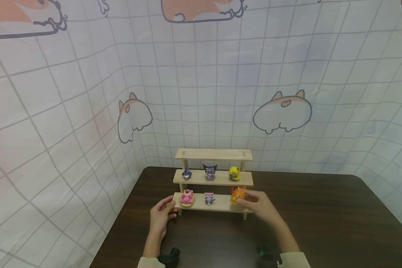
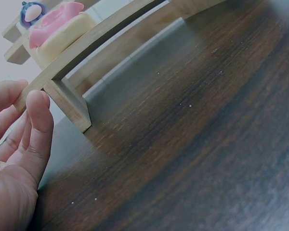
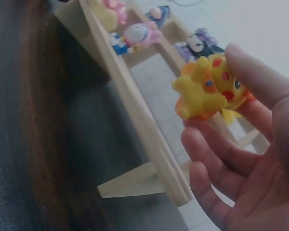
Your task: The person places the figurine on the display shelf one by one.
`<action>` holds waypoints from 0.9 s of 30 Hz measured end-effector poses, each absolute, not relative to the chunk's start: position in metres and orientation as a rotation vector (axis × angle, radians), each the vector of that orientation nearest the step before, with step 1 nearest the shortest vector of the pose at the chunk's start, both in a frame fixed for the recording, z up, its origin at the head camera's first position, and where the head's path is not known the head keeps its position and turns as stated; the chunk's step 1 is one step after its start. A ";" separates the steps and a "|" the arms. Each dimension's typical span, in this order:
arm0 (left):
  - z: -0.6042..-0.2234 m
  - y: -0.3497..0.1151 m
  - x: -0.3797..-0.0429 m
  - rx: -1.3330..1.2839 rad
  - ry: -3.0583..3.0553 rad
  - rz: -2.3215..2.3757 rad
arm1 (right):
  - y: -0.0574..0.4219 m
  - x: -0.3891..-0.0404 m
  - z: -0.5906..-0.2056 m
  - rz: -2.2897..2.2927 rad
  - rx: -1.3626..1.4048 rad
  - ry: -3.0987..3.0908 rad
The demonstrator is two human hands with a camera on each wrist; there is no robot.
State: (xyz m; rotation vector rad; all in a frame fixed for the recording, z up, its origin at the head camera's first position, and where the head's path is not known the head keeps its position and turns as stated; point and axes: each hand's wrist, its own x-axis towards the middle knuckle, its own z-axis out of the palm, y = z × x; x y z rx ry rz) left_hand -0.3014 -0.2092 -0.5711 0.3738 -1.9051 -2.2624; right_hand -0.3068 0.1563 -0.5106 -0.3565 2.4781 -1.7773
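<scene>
My right hand (image 1: 259, 204) pinches a yellow and orange toy figurine (image 3: 202, 89) between thumb and fingers, at the right end of the lowest step of a wooden display shelf (image 1: 221, 203). The right wrist view shows the figurine tilted, its yellow front towards the camera. At the other end, my left hand (image 1: 160, 217) grips the lowest board's left end (image 2: 50, 72) with thumb and fingertips. Close to it sits a pink figurine (image 1: 187, 197) on a cream round base. A small pink and grey figurine (image 1: 209, 198) stands mid-board.
On the middle step stand a small blue figurine (image 1: 186, 173), a purple and black figurine (image 1: 210, 172) and a yellow figurine (image 1: 234, 174). The bare top board (image 1: 214, 153) rises behind them. Under the shelf is a dark wooden table (image 1: 321, 216), backed by a patterned curtain (image 1: 217, 93).
</scene>
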 end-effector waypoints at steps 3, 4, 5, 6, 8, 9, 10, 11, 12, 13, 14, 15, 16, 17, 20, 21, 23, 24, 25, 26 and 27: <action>-0.571 -0.210 -0.301 0.368 -1.907 -2.261 | 0.152 -0.307 -0.514 -1.735 -0.342 2.537; -0.571 -0.210 -0.301 0.366 -1.907 -2.261 | 0.151 -0.307 -0.515 -1.721 -0.331 2.560; -0.571 -0.210 -0.301 0.365 -1.907 -2.261 | 0.150 -0.307 -0.516 -1.700 -0.322 2.590; -0.571 -0.210 -0.301 0.365 -1.908 -2.261 | 0.148 -0.307 -0.517 -1.680 -0.314 2.614; -0.570 -0.210 -0.301 0.364 -1.910 -2.260 | 0.146 -0.307 -0.519 -1.650 -0.302 2.657; -0.570 -0.210 -0.301 0.367 -1.910 -2.260 | 0.145 -0.307 -0.519 -1.640 -0.288 2.670; -0.570 -0.210 -0.300 0.367 -1.913 -2.259 | 0.144 -0.307 -0.520 -1.632 -0.277 2.681; -0.570 -0.210 -0.300 0.368 -1.914 -2.258 | 0.143 -0.308 -0.521 -1.623 -0.275 2.692; -0.570 -0.210 -0.300 0.369 -1.917 -2.257 | 0.142 -0.308 -0.522 -1.620 -0.272 2.697; -0.570 -0.209 -0.300 0.370 -1.918 -2.258 | 0.142 -0.308 -0.523 -1.621 -0.268 2.701; -0.570 -0.209 -0.300 0.372 -1.917 -2.259 | 0.141 -0.308 -0.523 -1.624 -0.257 2.702; -0.570 -0.209 -0.300 0.373 -1.918 -2.259 | 0.141 -0.308 -0.524 -1.620 -0.256 2.706; -0.570 -0.209 -0.300 0.373 -1.920 -2.259 | 0.141 -0.308 -0.524 -1.619 -0.260 2.707; -0.570 -0.209 -0.300 0.375 -1.919 -2.260 | 0.140 -0.308 -0.524 -1.619 -0.260 2.708; -0.570 -0.209 -0.300 0.379 -1.923 -2.262 | 0.140 -0.308 -0.525 -1.617 -0.254 2.715; -0.570 -0.208 -0.300 0.380 -1.925 -2.261 | 0.140 -0.308 -0.525 -1.615 -0.253 2.716; -0.570 -0.208 -0.301 0.385 -1.923 -2.262 | 0.140 -0.308 -0.525 -1.607 -0.253 2.723; -0.570 -0.208 -0.301 0.386 -1.922 -2.261 | 0.141 -0.308 -0.525 -1.598 -0.254 2.733; -0.570 -0.208 -0.301 0.386 -1.920 -2.260 | 0.140 -0.308 -0.524 -1.588 -0.255 2.742; -0.570 -0.209 -0.301 0.386 -1.920 -2.257 | 0.140 -0.308 -0.524 -1.578 -0.255 2.750; -0.570 -0.209 -0.302 0.386 -1.919 -2.255 | 0.141 -0.308 -0.523 -1.568 -0.257 2.761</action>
